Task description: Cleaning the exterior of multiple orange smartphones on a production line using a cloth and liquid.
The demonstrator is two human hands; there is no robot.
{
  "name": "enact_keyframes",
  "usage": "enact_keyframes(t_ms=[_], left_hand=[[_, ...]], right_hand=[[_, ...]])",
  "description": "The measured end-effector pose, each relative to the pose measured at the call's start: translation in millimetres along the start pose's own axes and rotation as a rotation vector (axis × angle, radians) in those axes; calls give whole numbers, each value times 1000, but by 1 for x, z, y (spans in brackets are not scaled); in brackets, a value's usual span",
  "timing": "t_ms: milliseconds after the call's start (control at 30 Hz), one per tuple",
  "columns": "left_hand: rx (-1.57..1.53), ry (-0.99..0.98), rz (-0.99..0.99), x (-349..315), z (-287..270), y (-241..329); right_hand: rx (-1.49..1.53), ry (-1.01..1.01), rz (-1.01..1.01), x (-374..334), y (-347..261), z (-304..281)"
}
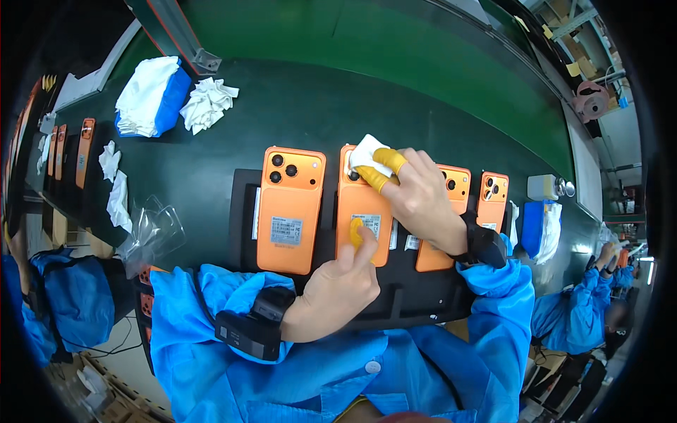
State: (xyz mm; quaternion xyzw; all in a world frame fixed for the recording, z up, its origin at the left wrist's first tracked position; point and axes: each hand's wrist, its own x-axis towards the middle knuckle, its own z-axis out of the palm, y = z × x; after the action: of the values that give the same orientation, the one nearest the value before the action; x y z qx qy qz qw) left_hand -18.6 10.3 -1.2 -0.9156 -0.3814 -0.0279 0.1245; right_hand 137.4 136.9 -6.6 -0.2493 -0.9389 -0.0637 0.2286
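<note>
Several orange phones lie face down in a row on a black mat. My right hand (pixel 416 190), with yellow finger covers on its fingertips, pinches a folded white wipe (pixel 368 154). The wipe rests on the camera area of the second phone from the left (pixel 363 201) and hides part of its lenses. Near that phone's lower half, my left hand (pixel 338 292) presses a yellow-covered fingertip on the label; its other fingers are curled, holding nothing visible. To the left lies another labelled phone (pixel 290 197). Two more, a partly covered phone (pixel 441 257) and a smaller-looking phone (pixel 493 197), lie to the right.
On the green table (pixel 317 92), a blue pack of white wipes (pixel 148 95) stands beside a crumpled wipe (pixel 209 104). Clear plastic (pixel 151 233) lies left. A dispenser bottle (pixel 546 187) and another blue pack (pixel 541 229) stand right. Co-workers sit at both sides.
</note>
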Motion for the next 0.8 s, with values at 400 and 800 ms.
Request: enact_keyframes(t_ms=[400,800], left_hand=[[16,84,-32,0,2,-3],[-34,102,-15,1,2,-5]], right_hand=[[-4,-17,4,-9,-2,-2],[12,-16,-15,-19,-3,-5]])
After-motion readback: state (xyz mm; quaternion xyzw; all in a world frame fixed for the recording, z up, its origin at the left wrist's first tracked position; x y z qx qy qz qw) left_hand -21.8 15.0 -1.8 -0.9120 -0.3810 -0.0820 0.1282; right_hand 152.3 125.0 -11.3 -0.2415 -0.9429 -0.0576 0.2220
